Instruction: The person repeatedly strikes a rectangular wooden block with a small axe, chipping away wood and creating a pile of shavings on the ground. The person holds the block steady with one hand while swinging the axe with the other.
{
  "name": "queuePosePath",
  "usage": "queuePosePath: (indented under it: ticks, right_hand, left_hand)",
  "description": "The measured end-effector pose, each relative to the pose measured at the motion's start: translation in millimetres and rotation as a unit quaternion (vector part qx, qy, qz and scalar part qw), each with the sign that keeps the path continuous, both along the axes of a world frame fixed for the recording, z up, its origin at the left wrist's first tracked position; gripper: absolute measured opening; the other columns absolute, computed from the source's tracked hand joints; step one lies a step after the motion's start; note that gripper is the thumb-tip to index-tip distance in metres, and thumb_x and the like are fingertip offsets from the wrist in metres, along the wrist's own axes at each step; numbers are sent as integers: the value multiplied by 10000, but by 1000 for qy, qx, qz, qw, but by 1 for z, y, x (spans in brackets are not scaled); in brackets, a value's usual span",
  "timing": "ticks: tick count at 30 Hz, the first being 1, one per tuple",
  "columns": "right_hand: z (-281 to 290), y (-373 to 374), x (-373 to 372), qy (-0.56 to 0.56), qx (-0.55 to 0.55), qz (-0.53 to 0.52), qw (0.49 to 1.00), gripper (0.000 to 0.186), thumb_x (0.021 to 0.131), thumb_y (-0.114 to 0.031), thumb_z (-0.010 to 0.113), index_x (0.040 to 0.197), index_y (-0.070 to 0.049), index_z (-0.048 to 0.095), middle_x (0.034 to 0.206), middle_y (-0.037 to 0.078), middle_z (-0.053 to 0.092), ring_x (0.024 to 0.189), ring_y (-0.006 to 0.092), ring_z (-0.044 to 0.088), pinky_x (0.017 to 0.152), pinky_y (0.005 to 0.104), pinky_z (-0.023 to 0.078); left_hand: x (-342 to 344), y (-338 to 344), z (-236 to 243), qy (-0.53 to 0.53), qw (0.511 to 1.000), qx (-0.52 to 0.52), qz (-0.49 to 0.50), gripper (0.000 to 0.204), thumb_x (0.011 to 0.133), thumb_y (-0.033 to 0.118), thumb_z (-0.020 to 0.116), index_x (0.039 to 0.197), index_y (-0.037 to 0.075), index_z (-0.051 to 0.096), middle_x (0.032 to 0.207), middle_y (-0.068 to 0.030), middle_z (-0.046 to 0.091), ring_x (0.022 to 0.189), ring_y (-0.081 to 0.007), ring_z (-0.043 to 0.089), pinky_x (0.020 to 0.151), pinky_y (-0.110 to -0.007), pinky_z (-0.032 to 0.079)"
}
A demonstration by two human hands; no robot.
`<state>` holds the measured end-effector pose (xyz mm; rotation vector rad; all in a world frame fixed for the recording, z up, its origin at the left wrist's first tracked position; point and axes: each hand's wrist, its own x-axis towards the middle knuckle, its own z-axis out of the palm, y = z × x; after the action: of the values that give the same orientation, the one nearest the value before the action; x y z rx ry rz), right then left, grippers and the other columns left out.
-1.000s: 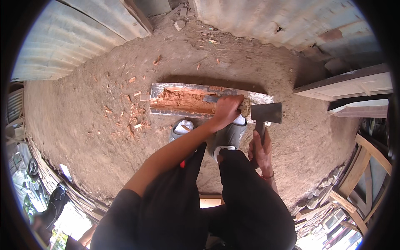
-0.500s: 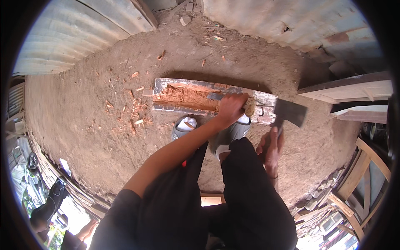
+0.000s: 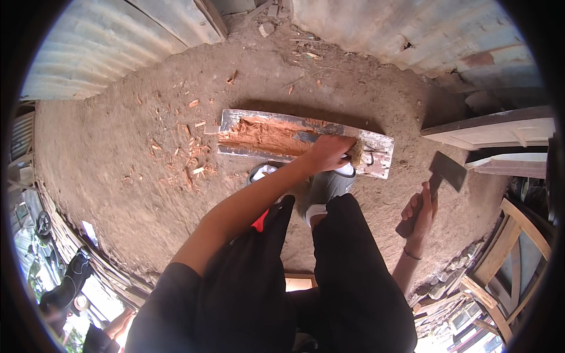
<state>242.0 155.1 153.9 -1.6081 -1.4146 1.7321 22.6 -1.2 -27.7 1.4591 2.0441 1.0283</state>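
Observation:
My left hand [image 3: 332, 150] is closed on a chisel [image 3: 304, 136] with a dark blade and worn pale handle, held at the right part of the hollow in a long weathered wooden piece [image 3: 268, 132]. The piece lies crosswise on the ground above my grey footwear [image 3: 328, 188], its hollow showing rough orange-brown wood, its rim flaking dark and whitish paint. My right hand [image 3: 419, 212], out to the right, grips the handle of an axe [image 3: 448, 171], its broad dark head raised beside the wooden piece's right end.
Wood chips [image 3: 191, 162] lie scattered on the dirt floor. Corrugated metal sheets [image 3: 106, 50] stand at the back. A panelled board [image 3: 488, 126] and a wooden frame [image 3: 497, 253] are at the right. What seems another person's arm [image 3: 118, 326] shows at lower left, near stacked timber.
My right hand has swung the axe rightward, away from the wooden piece and chisel. My left hand stays on the chisel, slightly further right in view along with the wooden piece.

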Motion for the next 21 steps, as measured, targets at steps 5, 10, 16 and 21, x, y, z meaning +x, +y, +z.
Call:
queuePosePath:
  ticks: [5,10,16,21]
  right_hand:
    - [-42,-64,-21,-10,62,13,998,436,991,-79,663,1385,-5,493,701,12,549,506,111,547,416,277,463]
    - [-51,-71,-45,-42,-92,269,958,363,926,-42,694,1236,-17,506,750,40,563,476,132,537,409,293,455]
    - [2,-58,-44,-18,-50,158,986,404,957,-61,660,1308,-26,462,698,26,504,449,120,500,377,296,417]
    - [28,-53,-45,-7,-22,114,993,399,935,-34,611,1307,-28,465,684,34,473,437,127,476,380,298,409]
  left_hand:
    - [-11,12,7,28,996,-82,-22,460,881,271,771,1236,44,585,942,-186,737,912,-401,732,762,-535,563]
    - [-13,-10,-16,63,996,-64,28,489,857,288,791,1241,59,594,901,-149,741,880,-364,743,730,-495,575]
    - [-12,-22,7,35,998,-56,9,552,803,250,813,1285,65,618,1017,-139,739,915,-321,737,792,-458,582]
    - [2,-7,19,30,995,88,34,429,791,212,801,1163,60,650,1107,-140,715,960,-339,732,757,-455,593]
